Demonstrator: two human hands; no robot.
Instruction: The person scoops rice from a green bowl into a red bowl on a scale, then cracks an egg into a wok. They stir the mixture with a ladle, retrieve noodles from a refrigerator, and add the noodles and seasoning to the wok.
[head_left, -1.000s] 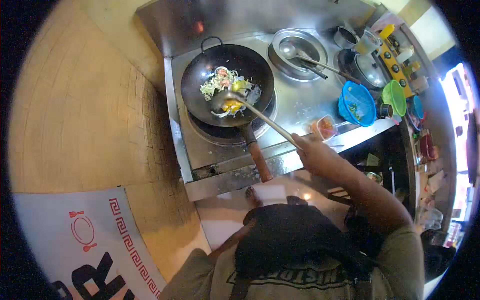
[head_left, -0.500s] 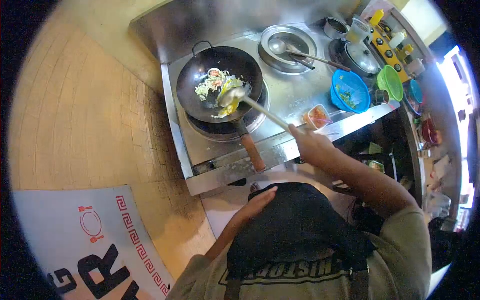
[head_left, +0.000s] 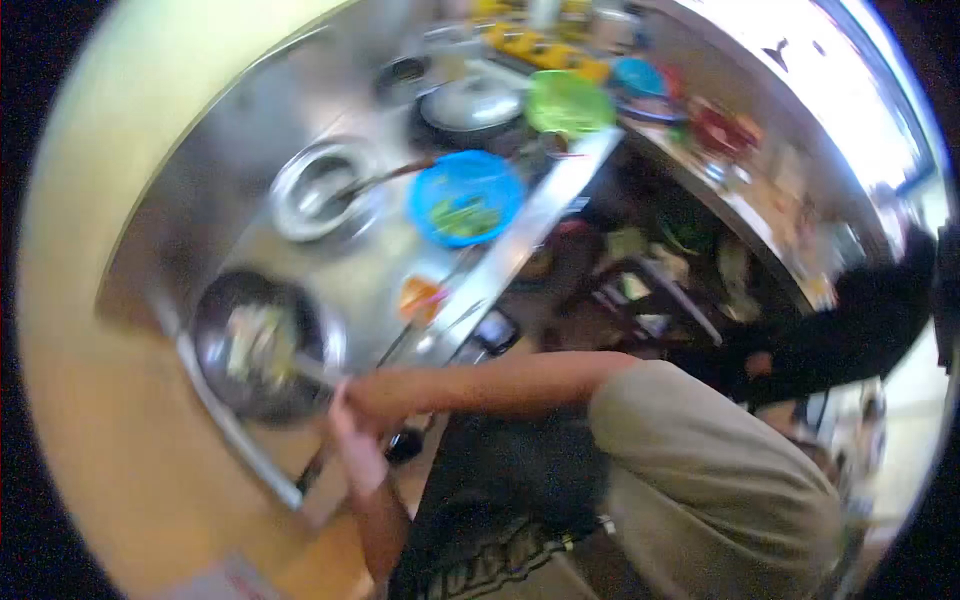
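Observation:
The picture is smeared by motion. A black wok (head_left: 215, 375) with pale chopped food (head_left: 250, 340) in it sits on the steel stove (head_left: 350, 265) at the lower left. My right hand (head_left: 368, 393) is at the wok's near rim, closed on a ladle handle (head_left: 312, 370) that reaches into the food. Just below it, my left hand (head_left: 352, 452) is raised beside the wok's handle (head_left: 312, 470). The blur hides whether it grips that handle.
Further along the stove are a steel bowl (head_left: 320, 185) with a ladle in it, a blue colander (head_left: 465, 195) of greens, a green colander (head_left: 565, 100), a lidded pot (head_left: 470, 100) and a small tub of red sauce (head_left: 420, 295). Cluttered shelves (head_left: 700, 260) run below the counter.
The view has swung round and blurred. My left hand has risen from the apron to beside the wok's handle. My right hand has moved along the ladle to the wok's rim.

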